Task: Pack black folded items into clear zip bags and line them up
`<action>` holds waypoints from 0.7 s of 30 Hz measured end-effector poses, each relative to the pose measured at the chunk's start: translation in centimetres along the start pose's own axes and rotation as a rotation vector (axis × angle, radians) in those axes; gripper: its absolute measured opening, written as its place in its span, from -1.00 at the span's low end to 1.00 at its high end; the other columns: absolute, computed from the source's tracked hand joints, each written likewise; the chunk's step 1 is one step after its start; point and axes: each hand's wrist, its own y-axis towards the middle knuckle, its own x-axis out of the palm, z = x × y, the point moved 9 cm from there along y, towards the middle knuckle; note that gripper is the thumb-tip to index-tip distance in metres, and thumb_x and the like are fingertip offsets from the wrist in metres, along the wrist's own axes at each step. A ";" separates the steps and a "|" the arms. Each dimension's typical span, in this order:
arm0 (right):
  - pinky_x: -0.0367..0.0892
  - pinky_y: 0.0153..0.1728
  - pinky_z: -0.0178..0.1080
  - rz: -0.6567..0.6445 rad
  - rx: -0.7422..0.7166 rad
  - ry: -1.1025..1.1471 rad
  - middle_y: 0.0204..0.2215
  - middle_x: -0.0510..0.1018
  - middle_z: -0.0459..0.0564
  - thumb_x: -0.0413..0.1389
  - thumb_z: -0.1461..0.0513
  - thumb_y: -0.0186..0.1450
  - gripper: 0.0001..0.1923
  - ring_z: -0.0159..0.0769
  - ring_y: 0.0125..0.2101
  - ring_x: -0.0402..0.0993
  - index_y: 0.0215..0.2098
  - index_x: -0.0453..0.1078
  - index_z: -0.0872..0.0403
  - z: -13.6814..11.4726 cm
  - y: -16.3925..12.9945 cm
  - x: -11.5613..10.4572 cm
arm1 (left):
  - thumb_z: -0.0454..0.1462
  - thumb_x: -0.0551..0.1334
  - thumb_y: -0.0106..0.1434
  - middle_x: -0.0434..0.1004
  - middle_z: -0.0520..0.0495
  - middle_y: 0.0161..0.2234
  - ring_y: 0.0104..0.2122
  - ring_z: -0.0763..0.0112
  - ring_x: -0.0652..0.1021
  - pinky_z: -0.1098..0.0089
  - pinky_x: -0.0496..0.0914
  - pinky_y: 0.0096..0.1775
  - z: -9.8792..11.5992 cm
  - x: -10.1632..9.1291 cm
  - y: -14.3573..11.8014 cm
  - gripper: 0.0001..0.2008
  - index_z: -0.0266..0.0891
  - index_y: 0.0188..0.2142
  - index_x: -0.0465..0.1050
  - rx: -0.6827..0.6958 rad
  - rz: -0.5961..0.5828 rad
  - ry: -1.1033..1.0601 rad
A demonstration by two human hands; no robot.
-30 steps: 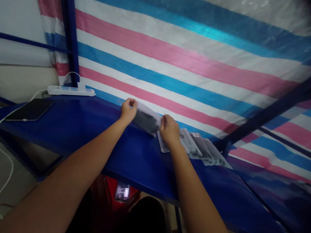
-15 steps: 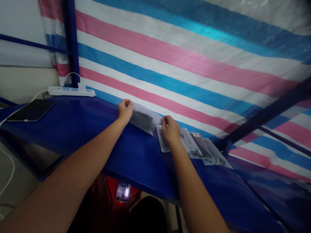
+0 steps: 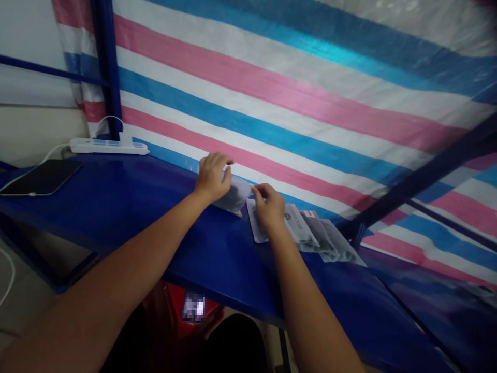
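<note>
A frosted plastic bag (image 3: 237, 198) with something dark inside stands tilted on the blue table (image 3: 217, 248), close to the striped sheet. My right hand (image 3: 271, 206) pinches its upper right corner between thumb and fingers. Over the bag's left part lies my left hand (image 3: 213, 177), fingers stretched and thumb apart, hiding that end. Beside and partly behind my right hand, several similar flat bags (image 3: 301, 225) overlap in a row; one carries dark print.
A white power strip (image 3: 108, 146) and a dark tablet (image 3: 42, 177) with a cable lie at the table's left. Behind rises a striped plastic sheet (image 3: 272, 119) on blue metal bars. Below the table's front edge, a phone-like object (image 3: 193, 307) rests on a red stool (image 3: 176, 305).
My left hand has let go of the bag's upper left corner and moved right across the bag, its fingers now stretched out. My right hand keeps its pinch on the other corner.
</note>
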 end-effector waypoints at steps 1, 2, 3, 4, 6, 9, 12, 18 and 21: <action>0.34 -0.25 -0.21 -0.004 -0.024 0.020 -0.38 0.62 -0.02 0.08 0.13 0.32 -0.80 -0.23 -0.36 0.52 -0.29 0.50 0.05 -0.4 0.0 0.1 | -0.33 0.12 0.30 0.54 -0.12 -0.10 -0.02 0.18 0.46 0.14 0.24 0.07 2.0 0.7 -0.3 -0.81 -0.16 -0.11 0.40 0.094 -0.075 -0.007; 0.34 -0.24 -0.21 -0.008 -0.051 0.042 -0.36 0.62 -0.01 0.07 0.15 0.33 -0.80 -0.24 -0.35 0.52 -0.28 0.50 0.05 -0.7 -0.1 0.3 | -0.32 0.12 0.31 0.54 -0.12 -0.07 0.00 0.19 0.46 0.15 0.24 0.08 3.7 1.4 -0.7 -0.78 -0.17 -0.07 0.40 0.176 -0.141 -0.015; 0.35 -0.24 -0.21 -0.015 -0.079 0.064 -0.35 0.62 -0.01 0.06 0.17 0.33 -0.80 -0.24 -0.35 0.52 -0.26 0.50 0.06 -1.0 -0.2 0.5 | -0.32 0.12 0.31 0.53 -0.12 -0.04 0.01 0.19 0.46 0.15 0.23 0.09 4.9 2.2 -1.2 -0.76 -0.18 -0.04 0.40 0.236 -0.207 -0.015; 0.36 -0.23 -0.21 -0.024 -0.104 0.084 -0.33 0.62 0.00 0.05 0.18 0.33 -0.80 -0.24 -0.34 0.53 -0.24 0.51 0.06 -1.3 -0.2 0.7 | -0.33 0.11 0.31 0.54 -0.12 -0.04 0.00 0.20 0.47 0.14 0.23 0.10 5.5 2.9 -1.6 -0.74 -0.19 -0.02 0.40 0.268 -0.254 -0.013; 0.37 -0.22 -0.21 -0.041 -0.136 0.105 -0.29 0.62 0.01 0.03 0.20 0.34 -0.78 -0.24 -0.31 0.53 -0.20 0.50 0.05 -1.7 -0.3 1.1 | -0.35 0.08 0.32 0.56 -0.13 -0.04 -0.02 0.20 0.49 0.14 0.23 0.09 5.7 3.9 -2.2 -0.72 -0.21 -0.01 0.41 0.278 -0.311 -0.005; 0.39 -0.20 -0.20 -0.058 -0.130 0.099 -0.26 0.62 0.03 0.00 0.19 0.36 -0.76 -0.23 -0.29 0.53 -0.18 0.50 0.05 -1.9 -0.4 1.4 | -0.35 0.07 0.32 0.58 -0.12 -0.07 -0.05 0.19 0.51 0.12 0.24 0.07 4.6 4.4 -2.3 -0.72 -0.19 -0.03 0.43 0.234 -0.331 -0.003; 0.39 -0.19 -0.18 -0.071 -0.102 0.076 -0.26 0.61 0.04 -0.02 0.18 0.37 -0.75 -0.23 -0.28 0.52 -0.17 0.48 0.06 -1.9 -0.5 1.4 | -0.32 0.09 0.33 0.60 -0.11 -0.09 -0.06 0.19 0.51 0.12 0.22 0.06 3.9 4.3 -2.2 -0.75 -0.15 -0.06 0.46 0.199 -0.327 -0.019; 0.37 -0.21 -0.19 -0.075 -0.092 0.045 -0.29 0.60 0.04 -0.03 0.16 0.38 -0.77 -0.24 -0.31 0.50 -0.20 0.44 0.07 -2.2 -0.5 1.2 | -0.26 0.15 0.29 0.62 -0.08 -0.17 -0.10 0.17 0.50 0.10 0.19 0.06 3.5 4.0 -1.8 -0.84 -0.13 -0.17 0.48 0.116 -0.298 -0.045; 0.36 -0.22 -0.21 -0.073 -0.116 0.031 -0.29 0.59 0.04 -0.04 0.17 0.39 -0.76 -0.24 -0.31 0.49 -0.20 0.44 0.07 -2.5 -0.6 1.3 | -0.26 0.18 0.26 0.61 -0.06 -0.20 -0.13 0.18 0.50 0.11 0.19 0.05 3.5 3.9 -1.7 -0.87 -0.12 -0.22 0.48 0.092 -0.289 -0.051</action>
